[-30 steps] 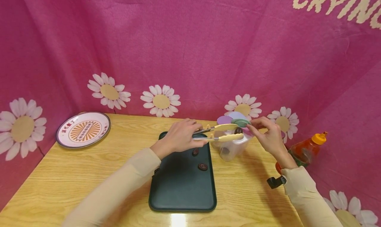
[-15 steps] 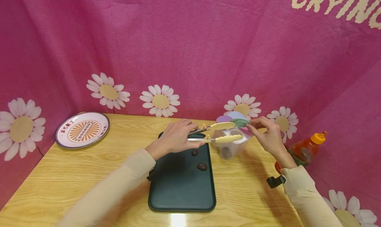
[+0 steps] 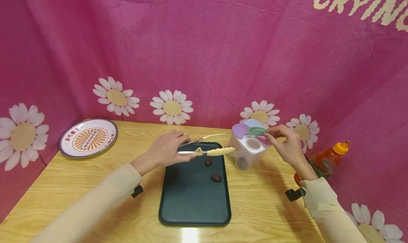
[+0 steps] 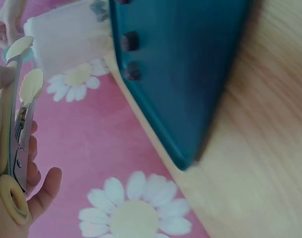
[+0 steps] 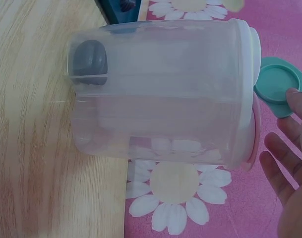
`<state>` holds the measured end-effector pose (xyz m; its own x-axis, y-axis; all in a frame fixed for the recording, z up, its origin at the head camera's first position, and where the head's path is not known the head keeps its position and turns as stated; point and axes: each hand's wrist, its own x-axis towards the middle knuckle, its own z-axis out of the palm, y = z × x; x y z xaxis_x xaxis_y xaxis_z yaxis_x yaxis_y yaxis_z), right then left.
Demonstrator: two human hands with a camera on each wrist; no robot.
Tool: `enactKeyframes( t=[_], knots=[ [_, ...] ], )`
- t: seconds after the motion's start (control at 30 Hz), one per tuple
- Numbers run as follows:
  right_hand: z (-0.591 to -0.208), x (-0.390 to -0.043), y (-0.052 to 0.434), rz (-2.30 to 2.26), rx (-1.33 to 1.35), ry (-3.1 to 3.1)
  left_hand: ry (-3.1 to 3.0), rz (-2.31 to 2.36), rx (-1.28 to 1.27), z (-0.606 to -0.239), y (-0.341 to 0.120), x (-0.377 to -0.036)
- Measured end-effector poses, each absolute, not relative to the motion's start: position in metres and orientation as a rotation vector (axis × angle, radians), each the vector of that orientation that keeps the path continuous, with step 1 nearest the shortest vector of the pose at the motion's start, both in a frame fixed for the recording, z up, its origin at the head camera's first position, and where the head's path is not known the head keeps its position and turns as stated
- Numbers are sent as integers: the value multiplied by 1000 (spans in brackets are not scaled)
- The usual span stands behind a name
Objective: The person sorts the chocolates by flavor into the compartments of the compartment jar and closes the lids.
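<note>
My left hand (image 3: 167, 149) holds a pair of tongs (image 3: 220, 151) with cream-coloured tips, spread apart with nothing between them, over the far end of a dark tray (image 3: 194, 204). On that tray lie dark brown round pieces (image 3: 216, 178). My right hand (image 3: 288, 143) pinches a raised green lid (image 3: 256, 131) between thumb and finger. The lid belongs to a clear plastic container (image 3: 250, 158) with purple, blue and pink lids beside it; a round opening (image 3: 253, 143) shows in its top. At the container's bottom sits a dark piece (image 5: 90, 62).
A white plate (image 3: 90, 138) with an orange pattern stands at the far left of the wooden table (image 3: 261, 204). To the right is an orange squeeze bottle (image 3: 329, 159) with a yellow cap. A pink cloth (image 3: 204, 58) with daisies hangs behind.
A dark piece between the tongs' tips at the container's opening is gone from them. My left hand has drawn the tongs left, over the tray. The right hand keeps holding the green lid.
</note>
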<state>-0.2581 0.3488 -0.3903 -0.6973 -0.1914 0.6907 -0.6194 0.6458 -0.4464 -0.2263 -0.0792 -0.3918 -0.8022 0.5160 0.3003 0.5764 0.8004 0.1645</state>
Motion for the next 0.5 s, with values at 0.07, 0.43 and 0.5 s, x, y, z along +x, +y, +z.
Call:
enactKeyframes(
  t=[0.07,0.43,0.5],
  knots=[
    [-390,-258,349,916,625,-2257,-2758,-340,-838,-395,-86,-226],
    [-391,-258,350,937,641,-2252,-2845,-233,-841,-425,-108,-221],
    [-391,-258,349,934,643,-2249,-2854,-228,-845,-432,-110,-221]
  ],
)
